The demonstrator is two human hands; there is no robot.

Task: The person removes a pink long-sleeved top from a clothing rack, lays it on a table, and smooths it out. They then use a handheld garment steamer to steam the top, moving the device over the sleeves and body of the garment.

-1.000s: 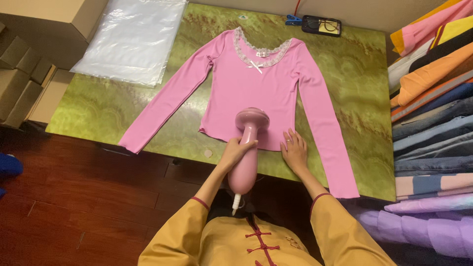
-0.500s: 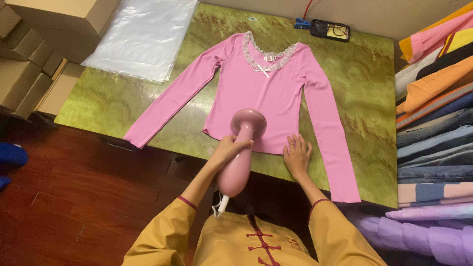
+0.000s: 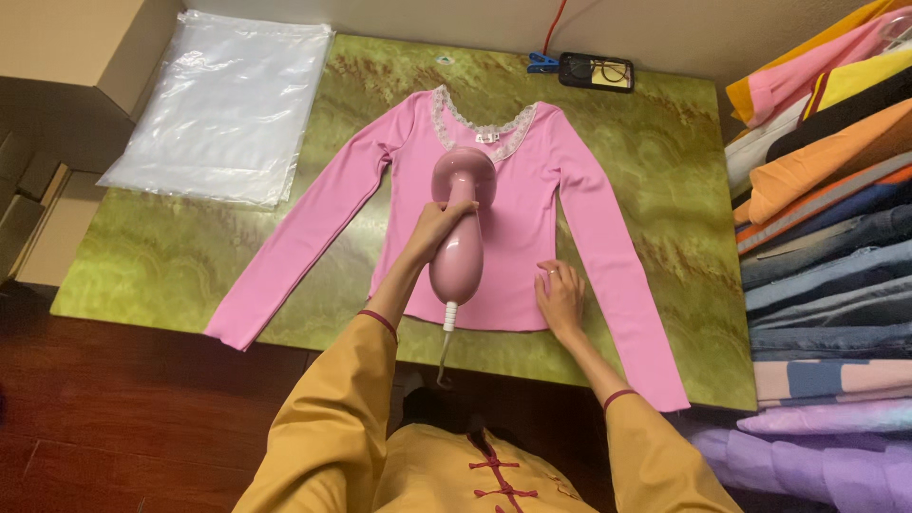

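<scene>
Steaming, mid-pass: left hand clenched on steamer over pink top; right hand flat, released, pinning hem on desk. Next move likely needs steady strokes.

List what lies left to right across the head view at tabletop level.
Brown cardboard boxes → clear plastic bags → pink long-sleeved top on the green marbled table → stacked folded clothes.

Top: I see pink, long-sleeved, spread flat mid-table, hem at near edge.
Steamer: pink, head over chest.
</scene>
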